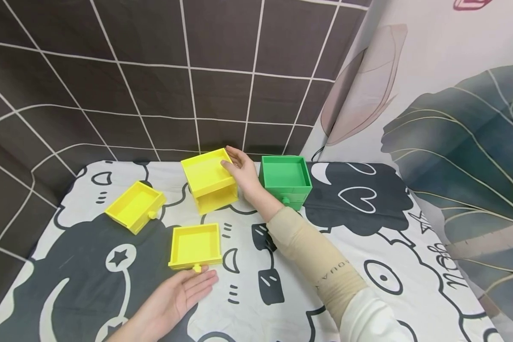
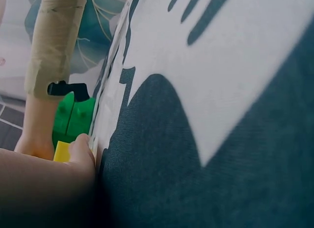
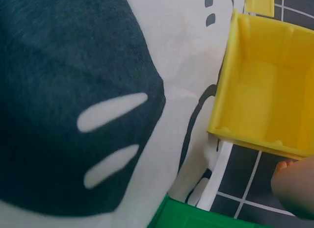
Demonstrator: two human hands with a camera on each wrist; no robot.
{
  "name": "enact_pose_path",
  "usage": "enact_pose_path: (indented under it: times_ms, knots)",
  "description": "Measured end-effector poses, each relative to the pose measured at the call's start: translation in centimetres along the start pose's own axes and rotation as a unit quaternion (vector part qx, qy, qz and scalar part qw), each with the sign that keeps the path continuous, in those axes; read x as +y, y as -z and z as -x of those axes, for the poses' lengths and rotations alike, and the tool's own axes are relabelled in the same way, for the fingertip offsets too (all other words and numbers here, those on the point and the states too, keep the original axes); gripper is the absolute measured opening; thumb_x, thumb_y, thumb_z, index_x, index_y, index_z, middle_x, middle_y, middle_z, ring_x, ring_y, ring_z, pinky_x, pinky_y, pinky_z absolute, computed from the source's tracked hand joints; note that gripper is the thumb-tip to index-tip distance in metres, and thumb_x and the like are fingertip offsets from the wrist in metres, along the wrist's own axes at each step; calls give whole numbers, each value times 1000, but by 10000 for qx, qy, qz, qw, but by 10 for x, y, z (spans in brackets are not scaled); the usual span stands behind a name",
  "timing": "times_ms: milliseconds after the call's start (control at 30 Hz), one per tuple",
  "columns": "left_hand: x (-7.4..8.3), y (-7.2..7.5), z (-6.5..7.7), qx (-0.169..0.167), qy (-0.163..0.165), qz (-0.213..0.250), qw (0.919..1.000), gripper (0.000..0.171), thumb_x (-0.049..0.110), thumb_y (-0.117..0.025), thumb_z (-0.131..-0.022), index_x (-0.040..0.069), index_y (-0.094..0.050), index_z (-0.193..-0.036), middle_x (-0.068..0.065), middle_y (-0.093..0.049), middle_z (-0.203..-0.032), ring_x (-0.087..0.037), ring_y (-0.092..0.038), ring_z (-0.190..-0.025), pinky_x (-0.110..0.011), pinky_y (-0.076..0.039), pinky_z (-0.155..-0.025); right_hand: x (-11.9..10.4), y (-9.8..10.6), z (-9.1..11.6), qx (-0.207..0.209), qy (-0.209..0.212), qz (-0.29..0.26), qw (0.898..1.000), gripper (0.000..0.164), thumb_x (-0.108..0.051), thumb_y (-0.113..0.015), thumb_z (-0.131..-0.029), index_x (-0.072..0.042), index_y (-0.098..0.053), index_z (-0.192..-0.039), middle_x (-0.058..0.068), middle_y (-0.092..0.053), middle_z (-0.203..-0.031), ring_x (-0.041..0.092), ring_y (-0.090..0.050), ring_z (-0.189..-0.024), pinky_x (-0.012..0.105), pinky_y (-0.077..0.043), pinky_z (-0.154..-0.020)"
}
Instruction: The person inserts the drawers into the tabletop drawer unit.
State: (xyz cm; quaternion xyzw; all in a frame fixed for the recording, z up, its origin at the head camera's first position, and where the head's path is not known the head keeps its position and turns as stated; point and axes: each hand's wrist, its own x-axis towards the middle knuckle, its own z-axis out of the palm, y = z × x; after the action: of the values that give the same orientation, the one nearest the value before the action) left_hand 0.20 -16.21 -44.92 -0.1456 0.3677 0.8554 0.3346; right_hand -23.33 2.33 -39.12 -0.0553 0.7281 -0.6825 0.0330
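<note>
A yellow box frame (image 1: 208, 173), hollow at the front with a shallow tray top, stands near the back edge. My right hand (image 1: 244, 175) grips its right side, thumb over the rim; in the right wrist view I look into the open yellow cavity (image 3: 274, 90). In front of it lies a yellow drawer (image 1: 195, 244) with a round knob. My left hand (image 1: 171, 299) rests just before that drawer, palm up and fingers extended, close by the knob; whether they touch, I cannot tell. Farther left sits a second yellow drawer (image 1: 135, 206), turned at an angle.
A green box (image 1: 285, 178) with knobbed drawers stands right of the yellow frame, beside my right forearm. All lie on a black-and-white cartoon-print cloth (image 1: 325, 266). Behind hangs dark grid-patterned fabric (image 1: 154, 85), and a leaf-patterned curtain (image 1: 466, 142) is at the right.
</note>
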Motion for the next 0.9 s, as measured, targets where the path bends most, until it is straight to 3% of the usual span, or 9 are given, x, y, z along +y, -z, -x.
enact_pose_path:
  times_ms: [300, 900]
  knots:
    - [0, 1, -1, 16, 17, -52, 10000, 27, 21, -38, -116, 7, -58, -128, -4, -78, -123, -13, -75, -117, -30, -57, -113, 3, -1, 0, -256, -275, -629, 9973, 51, -4, -52, -106, -7, -49, -157, 12, -49, -164, 28, -49, -151, 40, -43, -128]
    - [3, 5, -5, 172, -141, -125, 9997, 27, 28, -43, -116, 10, -63, -119, -1, -79, -117, -11, -76, -114, -27, -59, -110, 7, 3, 14, -239, -296, -1391, 9895, 51, 1, -46, -107, -1, -44, -158, 17, -45, -165, 32, -44, -154, 43, -39, -131]
